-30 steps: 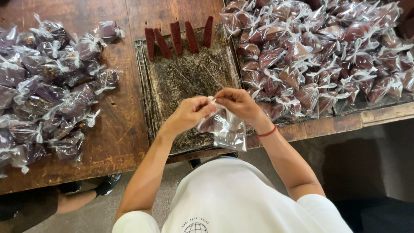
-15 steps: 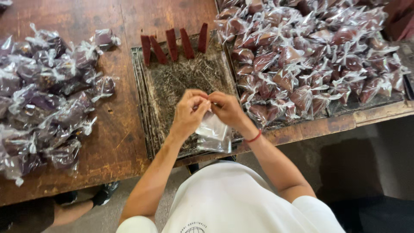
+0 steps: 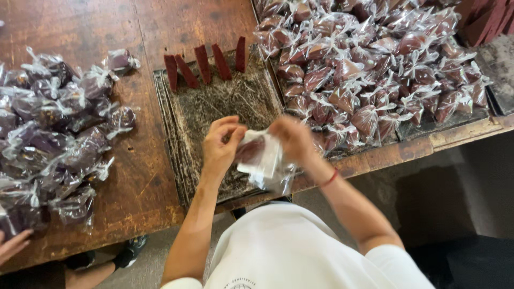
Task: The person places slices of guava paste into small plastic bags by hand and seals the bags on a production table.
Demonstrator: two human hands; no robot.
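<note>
My left hand (image 3: 220, 145) and my right hand (image 3: 292, 139) both grip a small clear plastic bag (image 3: 262, 160) with a dark red-brown piece inside it. I hold it above the near end of a worn dark metal tray (image 3: 187, 134). Several dark red slices (image 3: 206, 64) stand in a row at the tray's far edge. My right wrist wears a red band (image 3: 330, 177).
A heap of tied bags with reddish pieces (image 3: 369, 69) fills the right of the wooden table (image 3: 139, 187). A heap of darker purple bags (image 3: 53, 134) lies at the left. Another person's fingers (image 3: 12, 245) and shoe (image 3: 128, 251) show at the lower left.
My hands have shifted a little with the bag and worked at its top; the view has drifted, and another person's fingers have come in at the lower left.
</note>
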